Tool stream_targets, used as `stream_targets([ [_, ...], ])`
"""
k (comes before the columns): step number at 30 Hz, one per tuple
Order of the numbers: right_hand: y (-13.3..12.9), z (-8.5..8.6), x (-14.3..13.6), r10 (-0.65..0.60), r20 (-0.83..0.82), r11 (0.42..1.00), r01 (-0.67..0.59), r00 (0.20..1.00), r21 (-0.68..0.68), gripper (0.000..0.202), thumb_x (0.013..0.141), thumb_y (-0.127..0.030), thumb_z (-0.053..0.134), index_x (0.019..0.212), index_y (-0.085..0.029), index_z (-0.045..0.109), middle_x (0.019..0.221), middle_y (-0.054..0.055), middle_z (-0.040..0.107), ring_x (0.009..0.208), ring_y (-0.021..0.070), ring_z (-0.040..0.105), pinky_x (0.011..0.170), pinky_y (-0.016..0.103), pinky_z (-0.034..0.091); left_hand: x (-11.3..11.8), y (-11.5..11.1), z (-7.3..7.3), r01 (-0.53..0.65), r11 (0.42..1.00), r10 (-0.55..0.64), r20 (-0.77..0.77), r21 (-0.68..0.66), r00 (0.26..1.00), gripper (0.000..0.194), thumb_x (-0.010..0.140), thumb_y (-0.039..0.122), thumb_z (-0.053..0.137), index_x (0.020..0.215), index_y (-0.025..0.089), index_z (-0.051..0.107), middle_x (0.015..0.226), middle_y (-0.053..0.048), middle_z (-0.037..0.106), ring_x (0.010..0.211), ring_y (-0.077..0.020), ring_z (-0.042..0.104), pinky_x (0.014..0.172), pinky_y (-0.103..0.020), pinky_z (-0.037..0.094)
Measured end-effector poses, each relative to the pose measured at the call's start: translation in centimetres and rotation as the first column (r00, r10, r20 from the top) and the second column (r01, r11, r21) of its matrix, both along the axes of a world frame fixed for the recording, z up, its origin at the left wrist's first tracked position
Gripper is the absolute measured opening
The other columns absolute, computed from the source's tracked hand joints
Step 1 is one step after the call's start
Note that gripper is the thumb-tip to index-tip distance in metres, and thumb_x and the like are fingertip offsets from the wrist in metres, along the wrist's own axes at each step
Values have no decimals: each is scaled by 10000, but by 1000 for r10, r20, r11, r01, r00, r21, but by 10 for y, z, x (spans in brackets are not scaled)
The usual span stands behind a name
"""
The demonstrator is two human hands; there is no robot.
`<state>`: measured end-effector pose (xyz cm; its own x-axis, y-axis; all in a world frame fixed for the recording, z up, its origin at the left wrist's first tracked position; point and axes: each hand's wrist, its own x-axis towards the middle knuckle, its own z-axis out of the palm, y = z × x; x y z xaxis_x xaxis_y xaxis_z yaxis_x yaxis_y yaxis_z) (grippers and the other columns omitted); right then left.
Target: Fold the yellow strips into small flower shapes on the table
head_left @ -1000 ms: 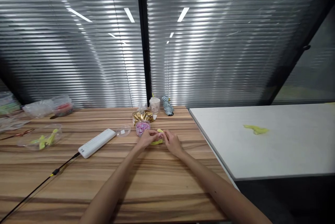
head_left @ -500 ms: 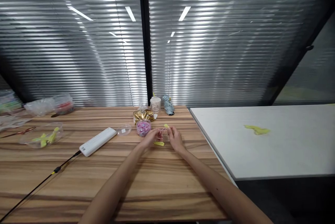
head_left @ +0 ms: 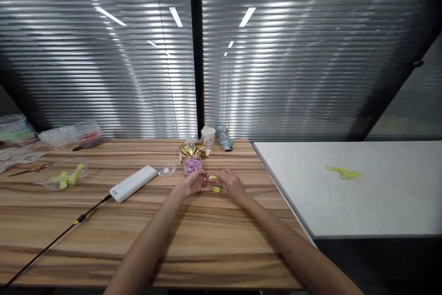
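My left hand [head_left: 194,183] is turned partly palm up, with its fingers pinched round one end of a small soft yellow piece [head_left: 212,177]. Close on its right is my right hand [head_left: 234,185], its fingers bent and pressed together; whatever lies in them is hidden. A second yellow strip [head_left: 216,189] shows just below the fingers, on or near the table. Right behind my left hand stands a clear round tub of pink and purple rubber bands [head_left: 192,164]. Its clear lid [head_left: 167,169] lies to the left.
A white power bank [head_left: 133,183] with a black cable lies left. Beyond it are a clear dish [head_left: 44,180] with yellow pieces and scissors [head_left: 31,169]. Behind the tub stand a gold packet [head_left: 192,150], paper cup [head_left: 208,136] and folded umbrella [head_left: 225,138]. A white table [head_left: 373,207] adjoins at right, bearing yellow material [head_left: 343,173].
My hands have drawn closer together, and the left has turned more palm up. The yellow piece by my right fingertips now sits lower, between both hands. The view has shifted slightly.
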<state>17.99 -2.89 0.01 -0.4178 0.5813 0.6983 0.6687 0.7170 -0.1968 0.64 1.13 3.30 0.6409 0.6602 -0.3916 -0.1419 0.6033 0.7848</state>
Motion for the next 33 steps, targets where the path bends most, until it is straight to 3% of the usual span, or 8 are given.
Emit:
stream_targets([
  [4,1,3,7,-49,161,998,44,986,37,229,797,-174,521,1024,-194,545,857,63,577,840,202,465,704,297,403,-1,0,0,-10,1000,10,-19,-5,1000,94,672,203,487,607,139,509,697,-81,643,777,-198,600,772,-353,444],
  [8,0,6,10,-134,227,991,128,965,41,207,822,-164,479,1011,-208,550,883,62,576,860,207,460,717,302,388,1,-2,2,-32,999,32,2,9,999,91,658,215,505,601,145,518,717,-82,649,800,-208,598,773,-362,442],
  [24,-1,4,8,-258,246,966,243,934,90,216,819,-148,475,1012,-205,553,829,56,576,814,212,448,667,307,348,8,-12,8,-50,986,47,17,160,999,193,699,314,522,665,138,592,758,-82,643,872,-209,562,772,-340,430],
  [28,0,2,6,-238,175,971,230,955,68,192,819,-128,460,958,-199,571,790,54,576,793,200,458,666,296,357,11,-13,3,-92,934,108,-29,345,994,226,704,368,553,732,153,618,856,-76,638,922,-205,538,753,-306,429],
  [33,1,0,4,-229,21,973,229,973,12,192,846,-126,391,892,-176,570,777,58,584,771,189,490,681,288,373,16,-15,-1,-110,813,192,-86,572,978,291,706,403,563,823,155,658,984,-94,612,978,-211,504,749,-279,419],
])
